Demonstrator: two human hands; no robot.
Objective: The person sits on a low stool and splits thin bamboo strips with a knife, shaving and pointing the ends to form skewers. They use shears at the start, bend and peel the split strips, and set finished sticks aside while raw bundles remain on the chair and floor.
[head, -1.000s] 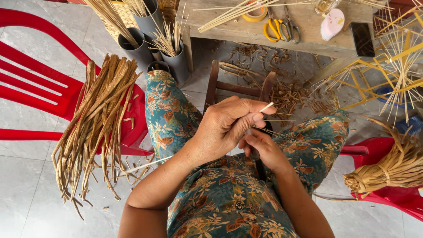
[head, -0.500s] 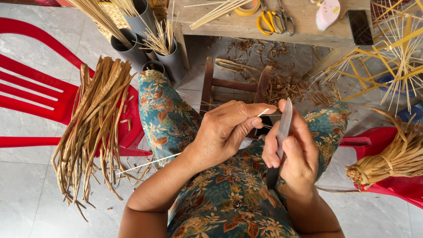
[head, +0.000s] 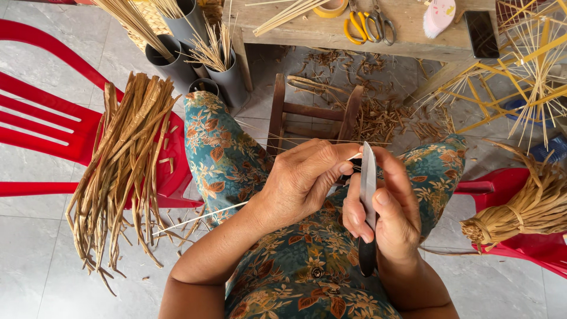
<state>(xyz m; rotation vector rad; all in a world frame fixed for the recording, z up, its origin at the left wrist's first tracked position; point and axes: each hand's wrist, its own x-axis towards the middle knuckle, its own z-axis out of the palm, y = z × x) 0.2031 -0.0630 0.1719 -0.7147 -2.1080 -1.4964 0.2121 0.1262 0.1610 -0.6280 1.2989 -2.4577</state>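
A flat rectangular black phone with a dark, unlit screen lies face up on the right part of the worn wooden bench top at the upper edge of the view, its long side running away from the viewer. Just to its left rests a rounded pale pink packet-like item with small coloured markings, partly cut off by the frame edge; its exact kind cannot be told. No labels or signs show.
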